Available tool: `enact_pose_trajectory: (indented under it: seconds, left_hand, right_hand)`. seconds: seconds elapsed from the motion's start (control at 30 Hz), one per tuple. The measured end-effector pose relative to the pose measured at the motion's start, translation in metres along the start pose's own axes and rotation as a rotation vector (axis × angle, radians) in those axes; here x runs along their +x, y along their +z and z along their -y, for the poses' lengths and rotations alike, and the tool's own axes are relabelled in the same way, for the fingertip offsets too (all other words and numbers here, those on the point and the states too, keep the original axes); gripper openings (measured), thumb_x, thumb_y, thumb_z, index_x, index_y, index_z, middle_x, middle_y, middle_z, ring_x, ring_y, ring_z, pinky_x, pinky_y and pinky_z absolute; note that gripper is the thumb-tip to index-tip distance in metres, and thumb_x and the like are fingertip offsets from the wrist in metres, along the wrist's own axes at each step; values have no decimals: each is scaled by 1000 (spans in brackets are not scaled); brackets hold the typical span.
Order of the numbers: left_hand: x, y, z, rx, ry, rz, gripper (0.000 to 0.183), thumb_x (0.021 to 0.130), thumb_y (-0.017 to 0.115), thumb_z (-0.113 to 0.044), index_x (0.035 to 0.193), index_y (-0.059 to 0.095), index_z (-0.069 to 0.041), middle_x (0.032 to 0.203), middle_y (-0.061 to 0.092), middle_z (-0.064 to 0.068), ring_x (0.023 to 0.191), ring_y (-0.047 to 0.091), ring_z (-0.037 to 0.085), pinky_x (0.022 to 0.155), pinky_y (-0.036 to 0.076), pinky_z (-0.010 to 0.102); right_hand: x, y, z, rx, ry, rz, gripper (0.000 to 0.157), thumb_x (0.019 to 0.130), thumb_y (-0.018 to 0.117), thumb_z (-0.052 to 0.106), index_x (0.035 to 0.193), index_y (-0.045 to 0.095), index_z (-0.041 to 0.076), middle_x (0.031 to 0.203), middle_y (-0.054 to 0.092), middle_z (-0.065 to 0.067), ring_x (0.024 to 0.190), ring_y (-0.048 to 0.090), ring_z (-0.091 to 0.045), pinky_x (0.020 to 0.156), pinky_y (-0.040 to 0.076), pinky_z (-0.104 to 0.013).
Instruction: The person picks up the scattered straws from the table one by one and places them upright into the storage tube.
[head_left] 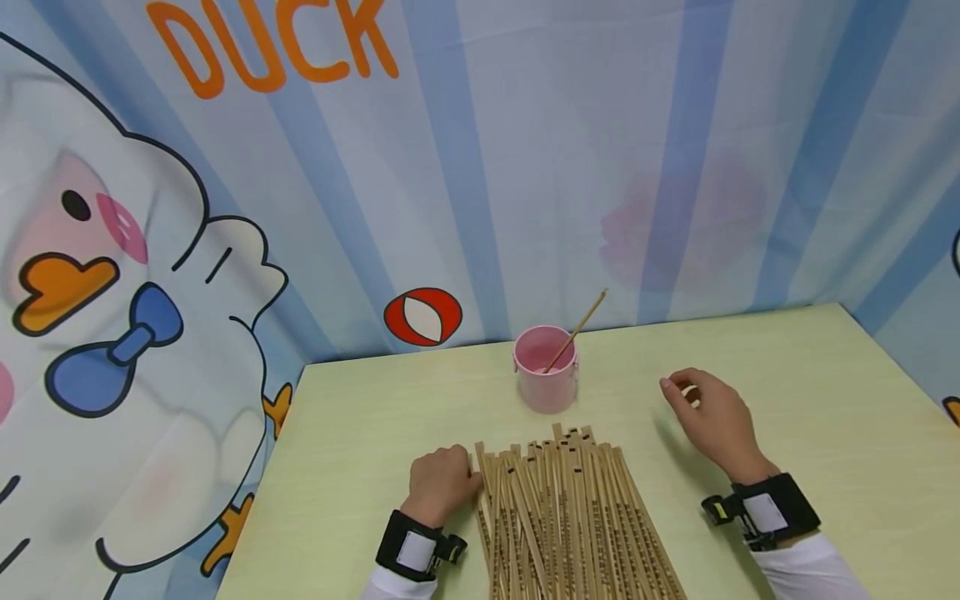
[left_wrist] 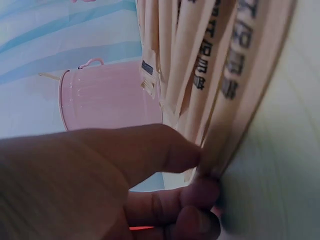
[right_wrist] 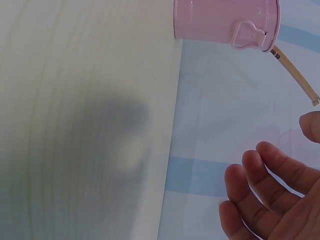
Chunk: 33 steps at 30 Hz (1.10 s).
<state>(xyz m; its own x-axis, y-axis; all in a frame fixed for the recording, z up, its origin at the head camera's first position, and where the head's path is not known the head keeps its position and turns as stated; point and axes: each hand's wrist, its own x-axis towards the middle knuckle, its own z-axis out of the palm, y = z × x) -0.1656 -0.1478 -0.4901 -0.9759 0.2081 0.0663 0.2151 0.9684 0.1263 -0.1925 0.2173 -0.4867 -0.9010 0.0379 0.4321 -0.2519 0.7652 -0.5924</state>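
A pile of paper-wrapped straws (head_left: 570, 517) with dark printing lies at the front of the table, lengthwise away from me. At the pile's left edge my left hand (head_left: 438, 483) pinches the outermost wrapped straw (left_wrist: 225, 125) near its far end, between thumb and fingertips. Behind the pile stands a pink bucket (head_left: 548, 392) with small side handles; one wrapped straw (head_left: 587, 318) leans in it, its top sticking out to the right. My right hand (head_left: 716, 421) hovers right of the bucket, fingers loosely bent, holding nothing.
The pale yellow table (head_left: 840, 400) ends at the back against a blue-striped cloth (head_left: 540, 167). On the left, the cloth has a large printed duck (head_left: 172, 375).
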Motion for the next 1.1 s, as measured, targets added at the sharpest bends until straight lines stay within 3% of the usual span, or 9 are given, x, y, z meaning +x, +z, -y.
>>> enact_pose_trajectory:
  seconds: [0.27,0.53,0.67,0.87,0.97,1.1]
  left_hand:
    - [4,-8,9,-146,-19,-22,40,77,57,-17,48,30,-20,46,15,-11,40,21,7,38,16,24]
    - [6,-49,10,-244,-18,-233,29,84,53,-18,56,44,-19,47,33,-8,39,33,8,36,23,24]
    - [12,-77,6,-260,18,-401,23,86,53,-22,63,51,-19,52,42,-7,43,37,8,37,29,26]
    - [31,-118,-2,-338,147,-774,19,89,53,-21,73,58,-12,65,53,0,53,45,10,43,36,28]
    - [43,-132,-8,-396,219,-917,19,90,53,-21,78,62,-9,69,57,2,54,47,11,45,38,29]
    - [61,-142,-16,-471,296,-1054,18,89,54,-18,83,66,-6,75,62,6,52,48,13,46,40,30]
  right_hand:
    - [0,-1,3,-8,-20,20,39,94,50,37,106,65,3,94,65,-12,77,60,-24,60,44,-38]
    - [-1,0,5,-10,-23,61,38,94,50,37,107,64,3,96,65,-12,78,60,-25,60,46,-40]
    - [-2,0,6,-14,-26,59,38,94,51,36,107,64,3,96,65,-12,78,60,-24,60,46,-41]
    - [-3,-1,6,-22,-30,60,38,94,51,36,107,64,3,96,65,-12,78,60,-24,60,46,-40]
    - [-3,-1,5,-19,-34,55,37,94,51,35,107,64,3,95,65,-12,78,59,-24,59,45,-39]
    - [-2,1,5,-10,-27,62,37,94,51,36,107,64,3,96,65,-12,79,60,-24,60,45,-39]
